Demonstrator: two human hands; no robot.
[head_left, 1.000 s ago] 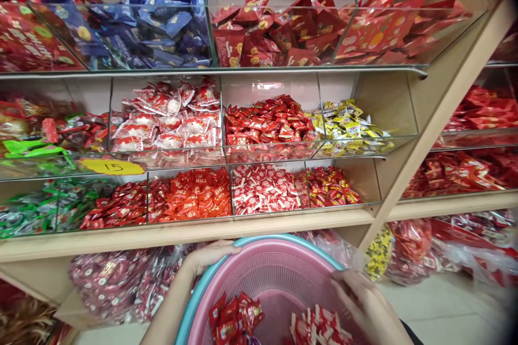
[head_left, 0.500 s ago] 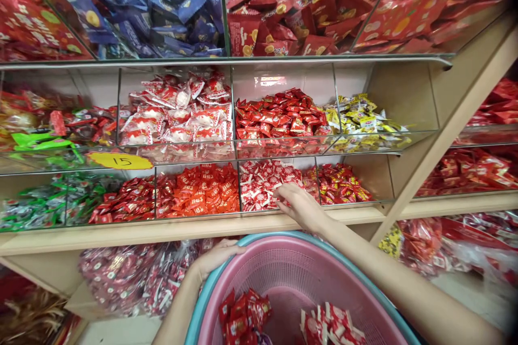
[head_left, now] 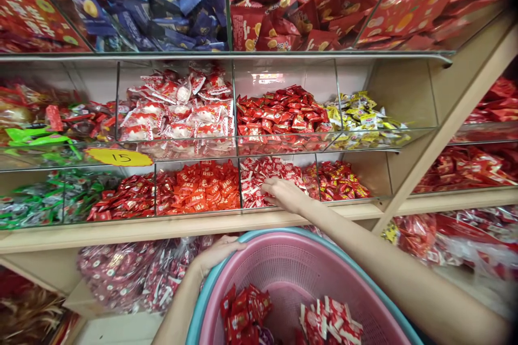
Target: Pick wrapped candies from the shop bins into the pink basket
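Note:
My left hand (head_left: 217,254) is closed round the left rim of a blue basin (head_left: 198,310), which has a pink plastic basket (head_left: 279,267) nested inside it. Red-wrapped candies (head_left: 245,310) lie at the left in the basket, and red-and-white wrapped candies (head_left: 332,321) at the right. My right hand (head_left: 281,194) reaches over the basket to a bottom-row bin of red-and-white wrapped candies (head_left: 254,172). Its fingers are bent downward and slightly apart, touching or just above the pile; I see no candy held in them.
Clear dividers part the shelf bins. Orange-red candies (head_left: 206,188) are left of my right hand, red-and-yellow ones (head_left: 343,180) to its right. A yellow price tag (head_left: 120,157) hangs on the middle shelf edge. A wooden ledge (head_left: 133,230) runs above bagged candies (head_left: 117,277).
My right hand has moved left and slightly deeper over the red-and-white candies. My left hand stays on the basin rim. The view has shifted slightly.

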